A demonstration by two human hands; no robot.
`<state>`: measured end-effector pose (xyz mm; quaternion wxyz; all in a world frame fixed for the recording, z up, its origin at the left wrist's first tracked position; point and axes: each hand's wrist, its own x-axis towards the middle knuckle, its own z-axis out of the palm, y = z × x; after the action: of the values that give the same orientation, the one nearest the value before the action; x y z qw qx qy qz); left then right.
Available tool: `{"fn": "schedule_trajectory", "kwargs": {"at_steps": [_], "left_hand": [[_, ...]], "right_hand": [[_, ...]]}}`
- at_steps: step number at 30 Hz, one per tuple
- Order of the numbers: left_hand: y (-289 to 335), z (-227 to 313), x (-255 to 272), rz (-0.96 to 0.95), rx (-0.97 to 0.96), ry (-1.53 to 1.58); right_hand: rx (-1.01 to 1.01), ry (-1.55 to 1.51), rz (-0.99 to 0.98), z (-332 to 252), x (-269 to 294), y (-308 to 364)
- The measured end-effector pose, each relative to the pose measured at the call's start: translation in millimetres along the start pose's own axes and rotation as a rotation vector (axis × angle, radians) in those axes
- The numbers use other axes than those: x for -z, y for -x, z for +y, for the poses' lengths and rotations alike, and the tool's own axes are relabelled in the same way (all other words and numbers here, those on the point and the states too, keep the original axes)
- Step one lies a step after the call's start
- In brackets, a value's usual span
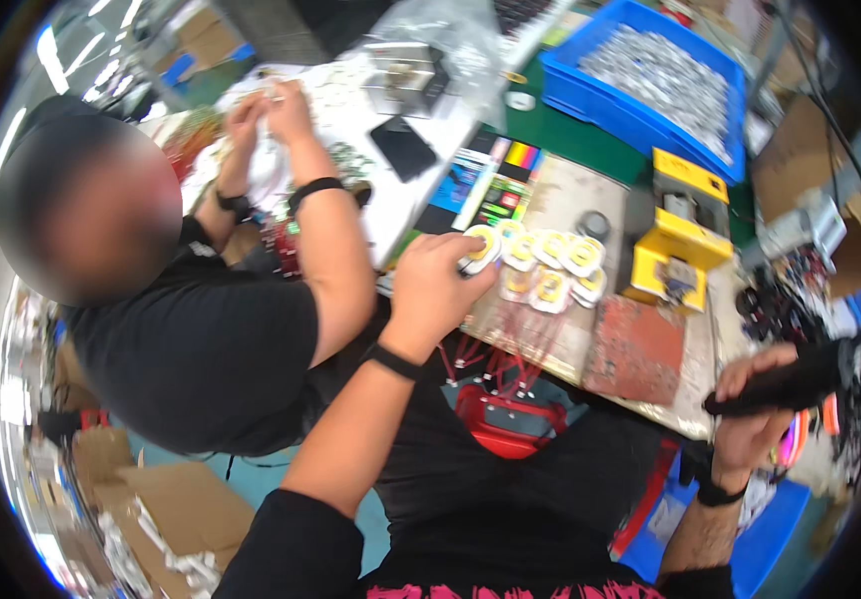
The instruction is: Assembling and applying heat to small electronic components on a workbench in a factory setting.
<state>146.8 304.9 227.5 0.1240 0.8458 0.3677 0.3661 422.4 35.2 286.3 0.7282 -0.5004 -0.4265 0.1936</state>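
Observation:
My left hand (432, 295) is closed at the near left of the workbench. Its thumb and fingers pinch a small white rounded piece with a yellow centre (481, 250). Just to the right, several similar white and yellow pieces (550, 288) lie clustered, with thin red wires (510, 364) hanging over the bench edge. At the right end of the bench, my right hand (750, 404) is wrapped round a dark, elongated hand tool (795, 377); its exact kind does not show.
A reddish-brown slab (635, 349) lies near the front edge, before a yellow bench fixture (685, 235). Behind stands a blue crate (640, 80) full of small clear-grey parts. At left, a co-worker (221, 349) handles small items at a white table (350, 120). Cables hang at right.

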Motion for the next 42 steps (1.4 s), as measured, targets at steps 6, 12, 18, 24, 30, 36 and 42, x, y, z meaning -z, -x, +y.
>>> {"fn": "schedule_trajectory", "kwargs": {"at_steps": [6,12,18,24,30,36,42], "left_hand": [[15,82,-8,-0.24,-0.218,0.247],[19,120,-71,-0.268,-0.285,0.296],[32,132,-94,-0.153,-0.253,0.214],[29,133,-94,-0.17,-0.263,0.183],[28,133,-95,-0.184,-0.272,0.164],[27,131,-95,-0.186,-0.267,0.146],[27,131,-95,-0.2,-0.274,0.136]], "right_hand": [[0.002,-0.102,-0.037,-2,-30,-72],[0.104,-0.035,-0.014,50,-42,-106],[0.094,0.033,-0.026,62,-40,-110],[0.064,0.032,-0.027,81,-45,-103],[-0.045,0.004,0.015,83,-42,-96],[0.005,-0.084,0.014,66,-43,-87],[0.133,0.024,0.049,73,-45,-103]]}}
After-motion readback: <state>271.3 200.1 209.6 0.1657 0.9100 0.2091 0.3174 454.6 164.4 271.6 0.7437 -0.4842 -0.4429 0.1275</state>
